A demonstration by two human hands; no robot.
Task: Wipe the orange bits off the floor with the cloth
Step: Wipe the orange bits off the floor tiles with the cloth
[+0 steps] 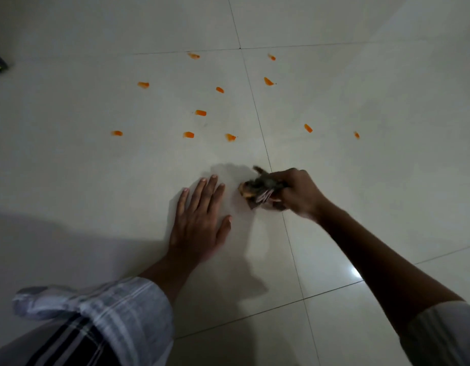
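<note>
— What does the right hand (297, 191) hold?
— A bunched dark cloth (263, 190), gripped in curled fingers low over the white tiled floor (70, 154). The left hand (199, 220) lies flat just beside it, fingers spread.
— And the wiping?
— Barely begun, it appears: about a dozen orange bits (201, 112) lie scattered farther out, untouched.

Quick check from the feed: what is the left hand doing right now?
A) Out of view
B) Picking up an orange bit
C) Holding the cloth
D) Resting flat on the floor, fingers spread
D: the left hand lies flat on the floor, while the right hand grips the cloth.
</note>
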